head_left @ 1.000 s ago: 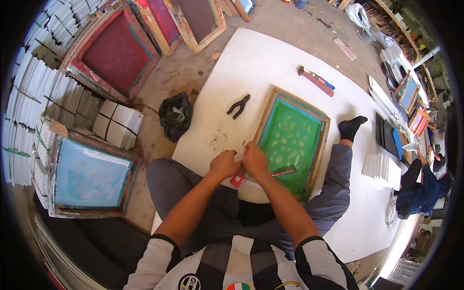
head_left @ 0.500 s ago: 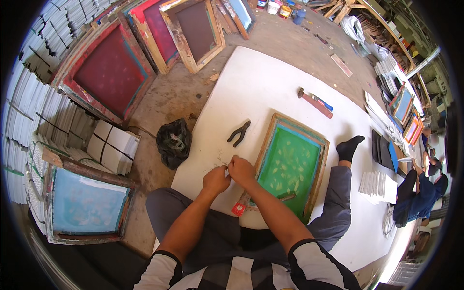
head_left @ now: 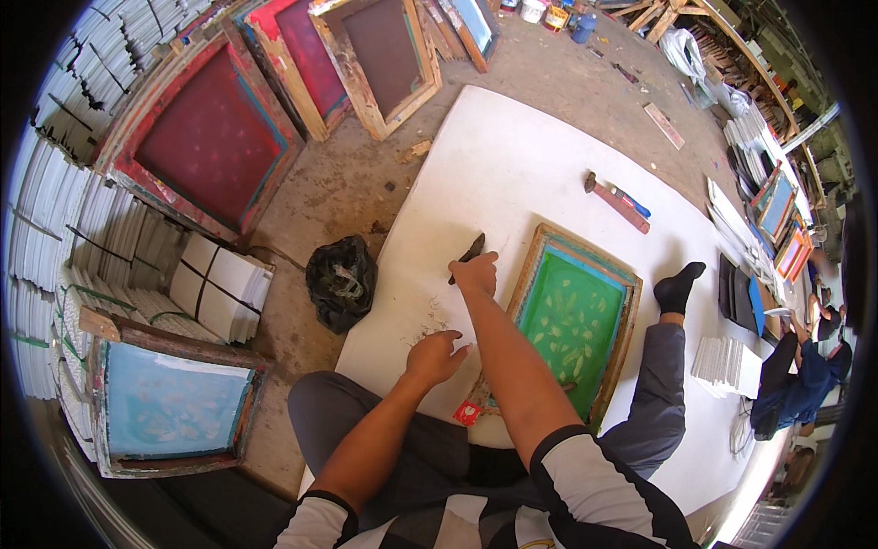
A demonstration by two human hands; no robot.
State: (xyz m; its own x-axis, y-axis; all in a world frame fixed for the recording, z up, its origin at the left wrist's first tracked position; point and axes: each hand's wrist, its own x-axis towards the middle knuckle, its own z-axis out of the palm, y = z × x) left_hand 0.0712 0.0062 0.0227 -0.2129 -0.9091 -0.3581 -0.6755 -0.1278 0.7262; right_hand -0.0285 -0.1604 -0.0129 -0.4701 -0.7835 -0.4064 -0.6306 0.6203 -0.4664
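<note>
Dark pliers lie on the white board, jaws pointing away from me. My right hand is closed over their handles, which it mostly hides. Closer to my lap, my left hand is held low with thumb and forefinger apart, and nothing shows between them. Just beyond it are scattered thin dark bits, too small to name. To the right of my right forearm rests a wooden screen-printing frame with green mesh and pale leaf-like marks. A small red-and-white box sits at its near left corner.
A hammer and a blue-handled tool lie beyond the frame. A black plastic bag is on the floor at left. More frames lean beside stacked white sheets. My socked foot rests at right; another person sits beyond.
My hands were together over the board. The right has moved away from me onto the pliers; the left has opened and dropped slightly nearer. The whole view has shifted a little.
</note>
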